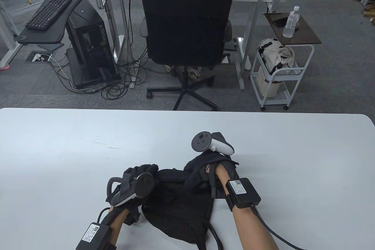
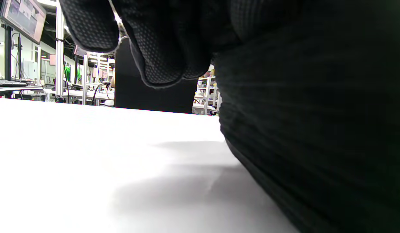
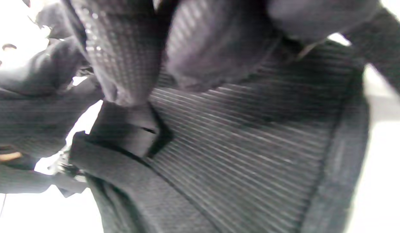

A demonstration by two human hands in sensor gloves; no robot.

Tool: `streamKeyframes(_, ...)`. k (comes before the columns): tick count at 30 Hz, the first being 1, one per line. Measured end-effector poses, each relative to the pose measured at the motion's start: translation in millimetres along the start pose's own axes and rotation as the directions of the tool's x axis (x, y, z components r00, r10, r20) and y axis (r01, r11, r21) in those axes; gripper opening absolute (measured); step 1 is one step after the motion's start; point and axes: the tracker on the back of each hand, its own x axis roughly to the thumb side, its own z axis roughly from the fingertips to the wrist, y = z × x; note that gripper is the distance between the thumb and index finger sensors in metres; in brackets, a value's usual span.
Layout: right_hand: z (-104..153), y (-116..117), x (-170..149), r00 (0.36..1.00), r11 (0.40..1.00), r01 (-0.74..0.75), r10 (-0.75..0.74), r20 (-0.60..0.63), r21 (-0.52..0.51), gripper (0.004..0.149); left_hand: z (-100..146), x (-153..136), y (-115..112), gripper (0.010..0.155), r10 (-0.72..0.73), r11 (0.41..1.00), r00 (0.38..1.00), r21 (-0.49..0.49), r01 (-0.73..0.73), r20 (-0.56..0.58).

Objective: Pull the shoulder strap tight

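Both hands (image 1: 137, 185) (image 1: 205, 171) on black bag (image 1: 175, 203)

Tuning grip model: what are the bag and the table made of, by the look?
Bag: black woven fabric, likely nylon or polyester; fine ribbed weave, matte, and it lies slumped in soft folds. Table: smooth hard white top, probably laminate; faint sheen and a few scuff marks.

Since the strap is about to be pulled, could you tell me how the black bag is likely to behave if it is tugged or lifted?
The black bag lies flat and creased on the table, so it is probably floppy and would sag if lifted. It looks thin and barely filled, hence likely light. On that smooth top it may slide when tugged unless the left hand and right hand resting on it steady it.
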Motion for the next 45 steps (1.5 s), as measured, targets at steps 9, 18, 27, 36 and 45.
streamKeyframes(9,15.3,-4.5,-7.2,1.000,0.998,0.016,-0.015,0.008,-0.065,0.045,0.8,-8.0,-0.8,0.065,-0.021,1.000,0.999,-0.002,0.021,-0.027)
streamKeyframes(18,28.9,-6.6,-16.7,1.000,0.998,0.017,-0.017,0.009,-0.068,0.048,0.9,-9.8,1.0,0.065,-0.019,1.000,0.999,-0.009,0.019,-0.034)
streamKeyframes(27,42.6,-9.5,-30.4,0.999,0.994,0.054,-0.054,0.009,-0.094,0.049,0.5,-12.1,1.4,0.065,-0.016,1.000,0.999,-0.003,0.016,-0.044)
streamKeyframes(36,53.9,-9.9,-47.0,0.994,0.993,0.111,-0.112,-0.011,-0.023,0.052,0.6,-13.3,3.1,0.065,0.001,1.000,0.999,-0.005,-0.001,-0.050)
streamKeyframes(45,67.9,-11.5,-62.9,0.996,0.991,-0.002,-0.010,-0.087,-0.131,0.054,0.4,-19.3,0.9,0.065,-0.008,1.000,0.998,-0.016,0.007,-0.065)
